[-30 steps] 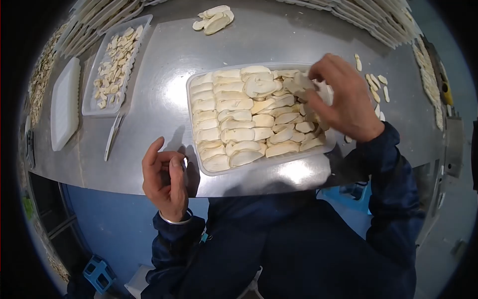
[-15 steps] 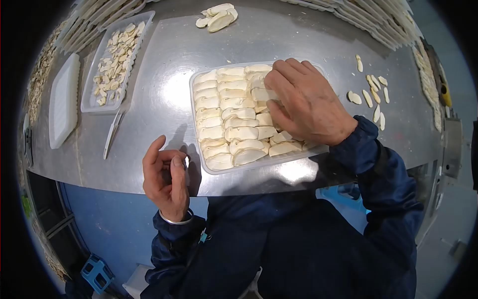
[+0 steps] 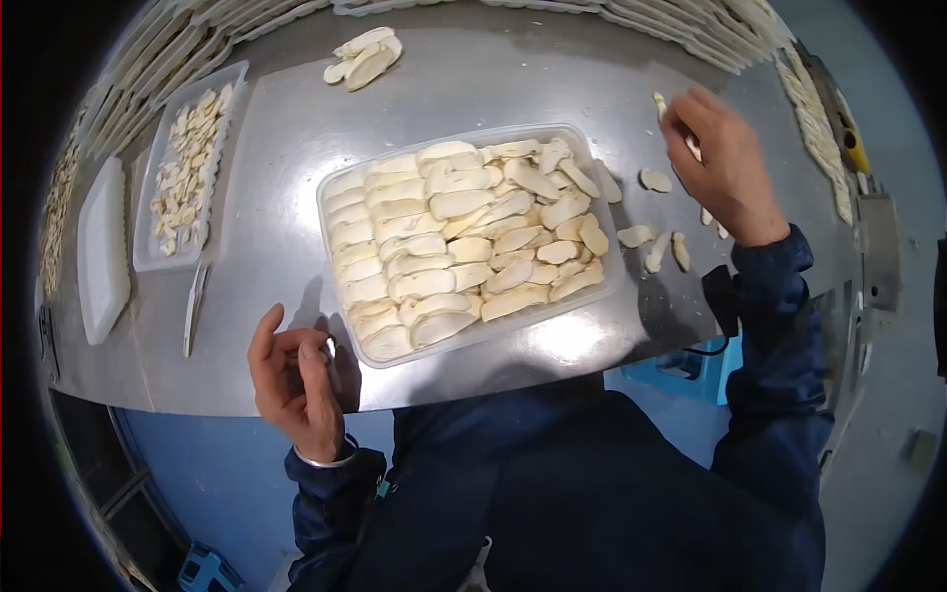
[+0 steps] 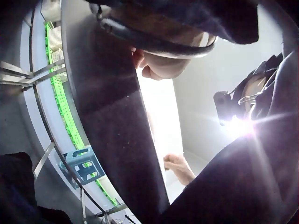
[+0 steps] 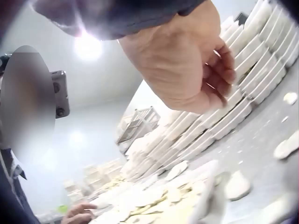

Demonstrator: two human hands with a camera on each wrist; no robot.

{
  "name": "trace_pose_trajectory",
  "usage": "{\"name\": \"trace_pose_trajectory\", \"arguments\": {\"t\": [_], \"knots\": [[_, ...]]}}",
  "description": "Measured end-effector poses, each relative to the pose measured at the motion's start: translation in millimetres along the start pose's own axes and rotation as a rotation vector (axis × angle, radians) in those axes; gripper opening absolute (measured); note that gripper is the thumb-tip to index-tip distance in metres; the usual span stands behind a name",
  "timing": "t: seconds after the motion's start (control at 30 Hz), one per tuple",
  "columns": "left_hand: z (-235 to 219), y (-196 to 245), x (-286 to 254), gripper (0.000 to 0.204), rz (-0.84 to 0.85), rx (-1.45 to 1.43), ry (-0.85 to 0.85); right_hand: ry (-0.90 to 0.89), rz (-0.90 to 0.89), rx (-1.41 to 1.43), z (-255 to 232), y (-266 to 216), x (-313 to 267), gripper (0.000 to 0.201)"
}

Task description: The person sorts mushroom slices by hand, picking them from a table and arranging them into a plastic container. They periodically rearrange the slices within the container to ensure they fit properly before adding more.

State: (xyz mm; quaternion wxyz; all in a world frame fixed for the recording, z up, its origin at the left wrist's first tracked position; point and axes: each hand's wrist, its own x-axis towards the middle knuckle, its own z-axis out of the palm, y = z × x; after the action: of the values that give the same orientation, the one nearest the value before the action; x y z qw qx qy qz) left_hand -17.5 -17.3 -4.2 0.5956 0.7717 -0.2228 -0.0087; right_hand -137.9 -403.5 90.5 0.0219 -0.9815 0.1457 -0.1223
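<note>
A clear tray holds overlapping pale slices in columns, neat at its left and more uneven at its right. My right hand is above the loose slices right of the tray, fingers loosely curled; in the right wrist view no slice shows in the hand. Beside the tray's lower left corner, my left hand rests at the table edge, fingers loosely bent. A small shiny spot shows by its fingertips; what it is I cannot tell.
A narrower tray of small pieces, a white tray and a knife-like tool lie left. A slice pile is at the back. Stacked trays line the far edge. A blue stool stands below.
My right hand has moved from over the tray to the loose slices at the right, uncovering the tray's right part. My left hand keeps its pose. The head view has shifted.
</note>
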Motion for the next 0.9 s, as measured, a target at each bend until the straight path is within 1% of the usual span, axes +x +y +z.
{"name": "trace_pose_trajectory", "arguments": {"t": [0.07,0.1,0.2,0.23,0.33,0.43,0.5,0.53,0.57,0.63,0.73,0.83,0.9], "knots": [[1,0,0,0.038,0.011,0.001,0.001,-0.18,0.077,0.02,8,28,-23,0.016],[0,0,0,0.038,0.006,-0.023,0.001,-0.271,0.115,0.034,9,30,-28,0.015],[1,1,1,0.038,0.001,0.016,0.005,-0.171,0.152,0.128,19,15,-44,0.014],[1,1,1,0.038,0.004,0.045,0.008,-0.132,0.11,0.12,24,17,-46,0.015],[1,0,1,0.038,0.022,0.056,0.008,-0.147,0.102,0.059,31,24,-46,0.016],[1,-1,0,0.038,0.014,0.043,0.005,-0.143,0.128,0.111,33,25,-46,0.016],[2,2,1,0.038,0.023,0.042,-0.001,-0.095,0.1,0.143,33,23,-45,0.017],[3,3,2,0.038,0.026,0.048,0.001,-0.072,0.082,0.165,33,18,-43,0.017],[4,4,1,0.037,0.01,0.059,0.016,-0.035,0.024,0.172,31,9,-39,0.018],[2,5,2,0.037,0.025,0.08,0.008,0.043,-0.081,0.187,20,-24,-30,0.021],[0,1,3,0.037,0.051,0.079,-0.004,0.075,-0.286,0.219,16,-77,-16,0.025],[-1,1,2,0.037,0.04,0.071,-0.001,0.006,-0.407,0.258,25,-112,-4,0.025],[-1,0,1,0.037,0.039,0.05,-0.001,0.044,-0.446,0.264,34,-122,2,0.023]]}}
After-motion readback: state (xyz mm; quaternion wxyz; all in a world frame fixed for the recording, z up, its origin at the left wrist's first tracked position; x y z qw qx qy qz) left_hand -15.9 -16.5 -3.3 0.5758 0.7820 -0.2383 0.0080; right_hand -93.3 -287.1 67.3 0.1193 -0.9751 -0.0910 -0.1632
